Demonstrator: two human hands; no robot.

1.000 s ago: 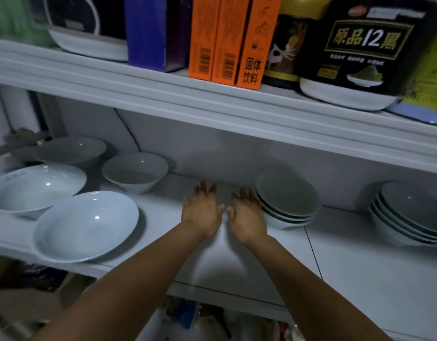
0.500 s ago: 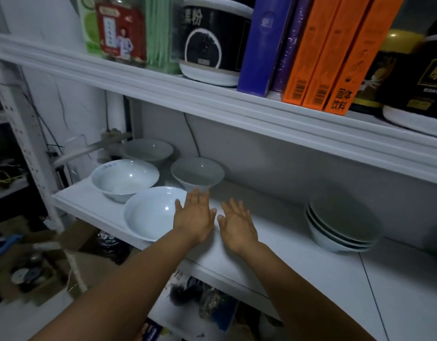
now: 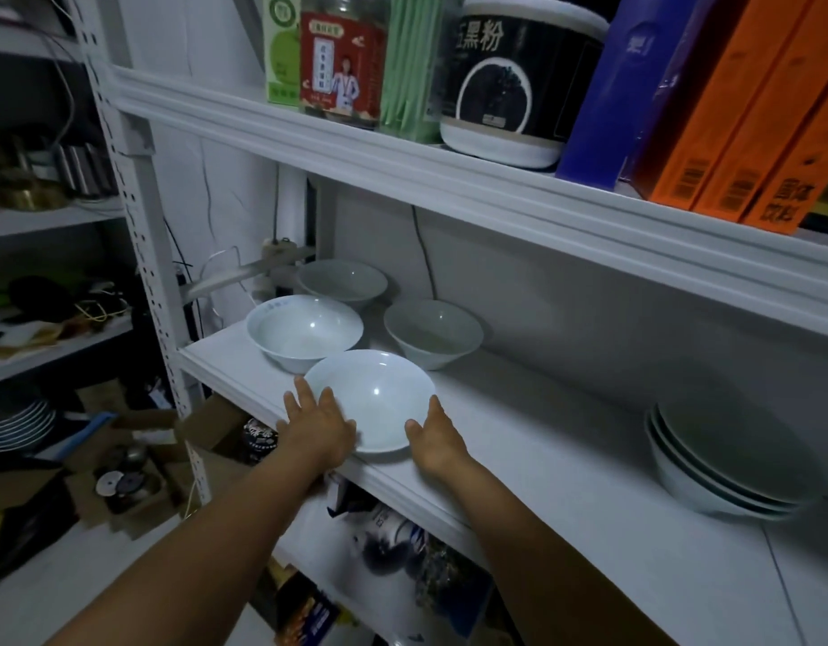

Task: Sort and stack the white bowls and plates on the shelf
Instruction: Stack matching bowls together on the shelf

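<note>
A shallow white plate [image 3: 374,394] sits at the front edge of the white shelf [image 3: 519,440]. My left hand [image 3: 316,424] lies against its left rim with fingers spread. My right hand [image 3: 433,435] touches its right rim, fingers apart. Neither hand has lifted it. Behind the plate stand three single white bowls: one at the left [image 3: 304,331], one at the back [image 3: 342,284] and one to the right [image 3: 433,331]. A stack of white plates [image 3: 715,463] rests further right on the same shelf.
The upper shelf [image 3: 449,179] hangs low over the bowls and carries jars, a black tub and orange boxes. A metal upright [image 3: 141,226] bounds the shelf's left end. Cables and a white fitting [image 3: 244,277] sit at the back left. Boxes clutter the floor below.
The view has swung left. Both hands moved left along the shelf and spread apart, from lying side by side on the bare shelf to either side of the front plate.
</note>
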